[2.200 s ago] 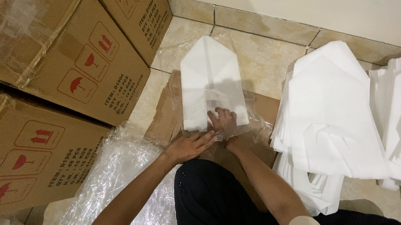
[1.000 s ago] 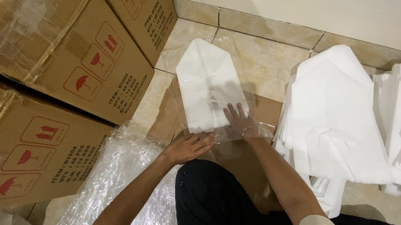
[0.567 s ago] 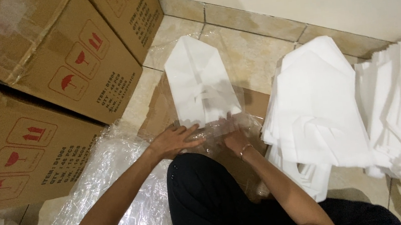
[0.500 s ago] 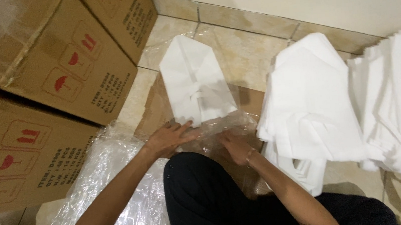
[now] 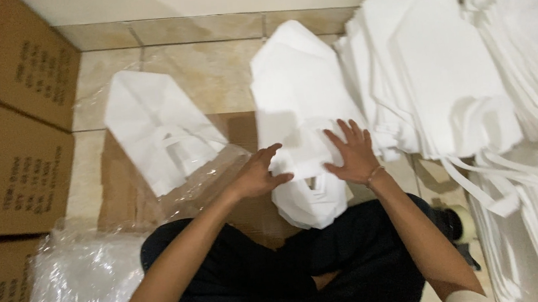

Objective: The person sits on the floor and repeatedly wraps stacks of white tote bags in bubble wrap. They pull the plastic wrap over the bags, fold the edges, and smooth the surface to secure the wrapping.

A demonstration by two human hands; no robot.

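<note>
Both hands on the white stack (image 5: 300, 101) directly ahead of the seated person, on the tiled floor (image 5: 207, 71) near the wall. The stack is of white fabric pieces with pointed tops; the lower end of it curls over toward the knees.

Left hand (image 5: 259, 174): fingers curled at the stack's near left edge, thumb on top; it looks like a pinch on the top layer, though what lies under the fingers is hidden. Right hand (image 5: 351, 155): flat, fingers spread, palm pressing down on the same layer. Nothing is closed in it.

To the left, one white piece (image 5: 156, 126) lies apart inside a clear bag (image 5: 208, 177), on a cardboard sheet (image 5: 120, 193). Judged: this one is bagged and done, or nearly so.

To the right, a large heap (image 5: 448, 79) of the same white pieces with loose straps, fanned along the wall and reaching the frame edge. Judged: most of the work is left; one piece bagged against many unbagged, and the top piece of the stack is only being separated.

Lower left: a bundle of clear plastic (image 5: 84, 290). Far left: stacked cartons (image 5: 0, 132). A tape roll (image 5: 466, 223) sits by the right knee.
</note>
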